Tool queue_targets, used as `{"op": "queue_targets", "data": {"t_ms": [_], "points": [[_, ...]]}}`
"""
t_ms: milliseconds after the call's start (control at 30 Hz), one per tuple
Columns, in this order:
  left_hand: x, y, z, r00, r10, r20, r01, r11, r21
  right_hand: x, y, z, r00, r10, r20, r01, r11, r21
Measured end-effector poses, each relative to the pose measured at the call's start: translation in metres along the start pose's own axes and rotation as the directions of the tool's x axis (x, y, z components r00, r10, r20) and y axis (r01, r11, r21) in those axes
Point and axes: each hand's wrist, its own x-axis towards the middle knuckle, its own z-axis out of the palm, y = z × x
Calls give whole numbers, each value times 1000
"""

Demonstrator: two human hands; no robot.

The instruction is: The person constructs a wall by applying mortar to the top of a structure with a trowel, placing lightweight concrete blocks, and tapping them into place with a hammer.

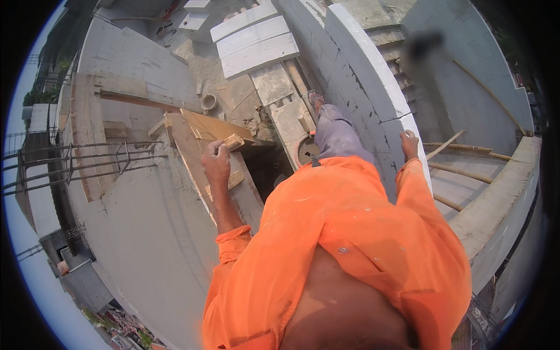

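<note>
Left hand: fingers curled narrow at the short timber; from where I sit I cannot tell whether they close round it or only rest against it.
Right hand: fingers bent at the pale top edge of the block wall; looks like contact, but the palm side is hidden, so grip or mere rest I can't tell.
Footing: one sandalled foot ahead of and between the hands, close by the block wall; on or beside the pale slab, I can't tell which. Other foot unseen.
Good bracing: I read this as steadying between two sides. I'd want even, light pressure from both hands, weight over the foot, no hard pull on the short timber, as its fixing doesn't show.
Risk: dark opening inward of the left hand; a misstep there could go badly, I judge.
Short timber: just beside the left hand, on its inner side, near the plywood panel; well apart from the right.
Block wall: at the right hand, running ahead from it, broad face toward the left.
Round bucket: about midway between the hands, partly hidden by clothing.
White blocks: stacked ahead, well apart from both hands.
</note>
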Motion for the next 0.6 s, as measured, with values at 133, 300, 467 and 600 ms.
{"op": "queue_targets", "data": {"t_ms": [133, 300, 467, 600], "points": [[50, 28, 47, 997, -10, 71, 17, 996, -92, 58, -44, 15, 998, -9, -62, 3, 995, -97], [158, 35, 97, 984, 82, 160, -85, 996, 13, 129, -146, 59, 997, 38, -74, -54, 968, -243], [262, 33, 135, 959, -93, 269, 31, 974, 225, 183, -227, 92, 993, 84, -80, -106, 935, -340], [297, 7, 144, 908, -252, 334, 156, 945, 289, 209, -245, 113, 984, 177, -14, -171, 921, -349]]}}
